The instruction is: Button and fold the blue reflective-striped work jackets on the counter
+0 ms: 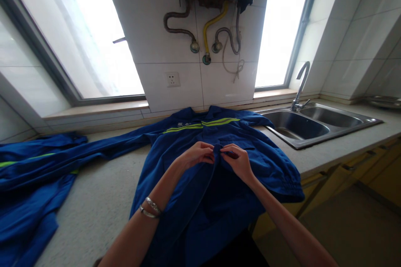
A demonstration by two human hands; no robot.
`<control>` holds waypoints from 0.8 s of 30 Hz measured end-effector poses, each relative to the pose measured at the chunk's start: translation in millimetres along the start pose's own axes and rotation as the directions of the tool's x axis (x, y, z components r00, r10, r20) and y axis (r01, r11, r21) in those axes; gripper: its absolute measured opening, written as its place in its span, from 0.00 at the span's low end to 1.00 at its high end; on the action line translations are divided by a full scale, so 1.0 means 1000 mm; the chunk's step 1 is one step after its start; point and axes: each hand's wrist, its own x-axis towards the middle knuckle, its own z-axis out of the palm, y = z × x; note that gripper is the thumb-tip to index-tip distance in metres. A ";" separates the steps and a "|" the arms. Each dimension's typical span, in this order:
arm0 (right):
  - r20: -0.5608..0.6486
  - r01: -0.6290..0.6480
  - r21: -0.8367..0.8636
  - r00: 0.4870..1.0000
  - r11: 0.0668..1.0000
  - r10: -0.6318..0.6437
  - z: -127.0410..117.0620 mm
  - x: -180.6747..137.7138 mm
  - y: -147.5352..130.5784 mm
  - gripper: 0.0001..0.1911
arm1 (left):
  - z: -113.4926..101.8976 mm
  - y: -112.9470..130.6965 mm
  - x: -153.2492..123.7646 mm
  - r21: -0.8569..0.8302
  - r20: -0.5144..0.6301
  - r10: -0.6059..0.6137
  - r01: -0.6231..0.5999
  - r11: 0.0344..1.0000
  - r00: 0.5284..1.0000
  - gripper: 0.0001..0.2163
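Blue jacket held at its front edge, with the sink as landmark. The jacket [200, 183] lies on the counter [97, 204] to the left of the sink [335, 133], collar toward the wall and lower part toward you; this layout probably serves to bring the front edge within easy reach of both hands. One side of it laps the sink's left rim, and a cuff [291, 185] hangs past the counter's front edge, nearer to you than the sink.

Your left hand [200, 154] and right hand [236, 158] meet over the jacket, left of the sink. Thumb and fingers of each are closed in a pinch, one from either side, on the same raised bit of cloth. Gripping it from both sides likely lets you lift the edge clear of the layer beneath and steady it for fine finger work. Whether a button or other fastener sits under your fingertips, you cannot tell from this view.

The other sleeve [125, 142] stretches away from the sink and overlies a second blue garment [34, 208], farthest left of it; that spread presumably leaves the jacket's front unobstructed. The tap [296, 102] rises at the sink's rear edge.
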 end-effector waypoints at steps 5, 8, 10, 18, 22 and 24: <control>0.024 0.005 0.007 1.000 1.000 -0.005 0.000 -0.001 -0.002 0.06 | -0.003 -0.005 0.002 0.021 -0.005 -0.013 0.013 1.000 1.000 0.15; 0.046 -0.020 0.029 0.999 0.999 0.018 0.001 -0.002 0.001 0.06 | -0.003 -0.007 0.003 0.040 -0.009 -0.014 0.015 0.999 1.000 0.15; 0.061 -0.045 0.058 0.997 0.997 0.042 0.001 -0.002 0.003 0.06 | -0.001 -0.006 0.003 0.066 -0.019 -0.004 0.005 0.998 1.000 0.16; 0.036 -0.058 0.029 0.998 0.998 0.057 0.002 -0.001 0.007 0.04 | 0.007 0.000 0.001 0.211 -0.090 0.011 0.009 0.977 0.996 0.16; -0.018 -0.062 -0.109 0.998 0.992 0.061 0.002 -0.001 0.009 0.04 | 0.008 0.000 0.000 0.213 -0.114 -0.002 0.026 0.977 0.994 0.16; -0.027 -0.044 -0.138 0.999 0.989 0.041 0.002 -0.002 0.010 0.05 | 0.008 0.000 0.000 0.192 -0.112 -0.023 0.044 0.980 0.993 0.16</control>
